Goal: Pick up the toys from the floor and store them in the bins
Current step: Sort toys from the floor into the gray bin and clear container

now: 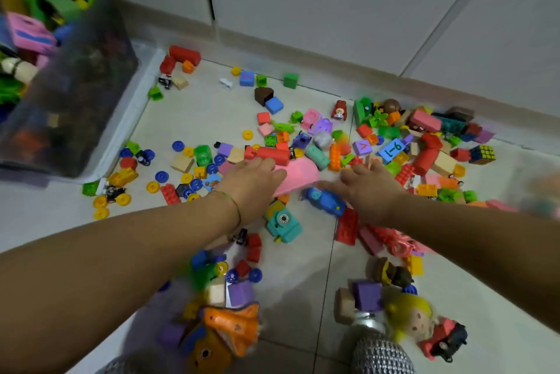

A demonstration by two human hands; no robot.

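Bin: upper left, full of mixed toys, pink block on top.
Left hand: fingers flat on pink toy.
Right hand: fingers spread, holding nothing.

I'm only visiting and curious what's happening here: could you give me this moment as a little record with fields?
Place: tiled floor covered in scattered toys
Left hand: fingers straight, resting on pink toy
Right hand: open, at the pink toy's other end; contact unclear
Bin: clear, upper left, already holding toys
Progress: many toys not yet stored
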